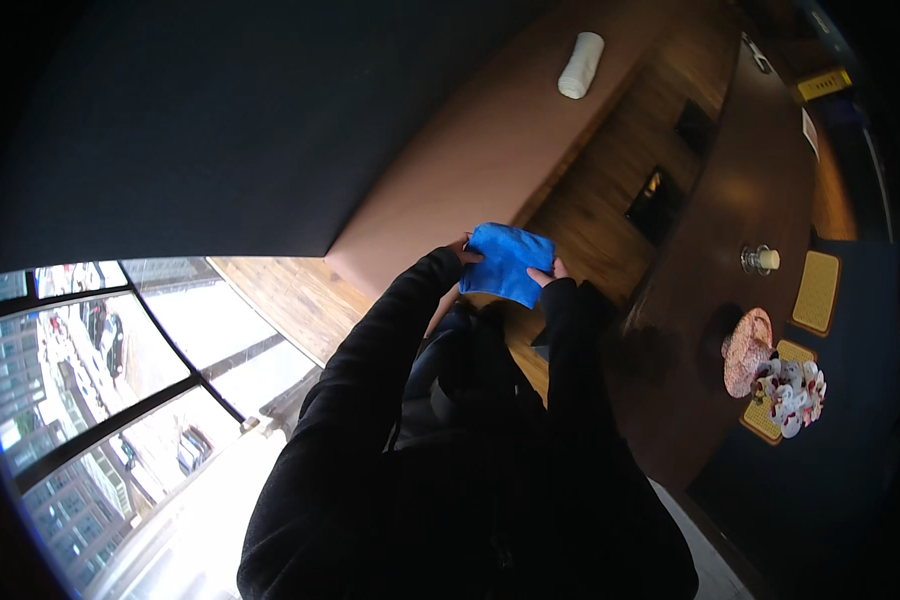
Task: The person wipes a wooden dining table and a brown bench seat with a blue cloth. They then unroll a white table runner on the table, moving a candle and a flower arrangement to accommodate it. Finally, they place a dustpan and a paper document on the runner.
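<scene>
A folded blue cloth (508, 262) is held up in front of my body between both hands. My left hand (466, 250) grips its left edge, with the thumb lying on the cloth. At the lower right edge, my right hand (551, 273) pinches it, thumb on top and the fingers hidden behind. Beyond the cloth runs a long brown padded surface (450, 172), and a rolled white towel (581, 64) lies toward its far end.
To my right stands a long dark table (750, 202) bearing a candle in a glass holder (759, 259), a patterned pink object (748, 352) and white flowers (791, 394). Woven-topped chairs (816, 292) stand beyond it. Large windows (90, 360) are at lower left.
</scene>
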Available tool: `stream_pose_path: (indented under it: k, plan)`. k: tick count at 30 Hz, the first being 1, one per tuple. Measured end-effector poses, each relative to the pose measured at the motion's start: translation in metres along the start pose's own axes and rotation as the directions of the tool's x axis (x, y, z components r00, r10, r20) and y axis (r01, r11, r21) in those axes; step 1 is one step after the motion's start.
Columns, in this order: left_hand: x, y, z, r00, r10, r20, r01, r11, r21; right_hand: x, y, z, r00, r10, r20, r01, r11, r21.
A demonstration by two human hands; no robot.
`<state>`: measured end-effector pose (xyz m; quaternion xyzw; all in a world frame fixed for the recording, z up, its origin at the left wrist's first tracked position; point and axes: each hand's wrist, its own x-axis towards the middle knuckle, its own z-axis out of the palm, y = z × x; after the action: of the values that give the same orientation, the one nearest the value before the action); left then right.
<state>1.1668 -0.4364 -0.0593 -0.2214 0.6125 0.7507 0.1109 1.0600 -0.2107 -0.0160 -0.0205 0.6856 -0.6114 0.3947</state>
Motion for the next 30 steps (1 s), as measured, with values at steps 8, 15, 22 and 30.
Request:
stream_pose_path:
  k: [8, 15, 22, 30]
  plan:
    - [-0.080, -0.101, -0.041, 0.952, 0.054, -0.301, -0.047, 0.998, 0.032, 0.022, 0.093, 0.063, 0.995, 0.077, 0.071, -0.057, 0.967, -0.248]
    - [-0.117, -0.093, -0.044, 0.913, -0.251, -0.321, 0.214, 0.966, -0.146, 0.013, 0.148, 0.079, 0.924, 0.156, 0.348, -0.064, 0.963, -0.262]
    - [-0.134, -0.140, -0.079, 0.922, -0.372, -0.109, 0.358, 0.713, 0.603, -0.032, 0.157, 0.132, 0.948, 0.276, 0.160, -0.051, 0.627, -0.777]
    - [-0.132, -0.125, -0.147, 0.765, -0.636, -0.102, 0.462, 0.432, 0.774, -0.058, 0.181, 0.223, 0.984, 0.178, -0.024, -0.141, 0.681, -0.718]
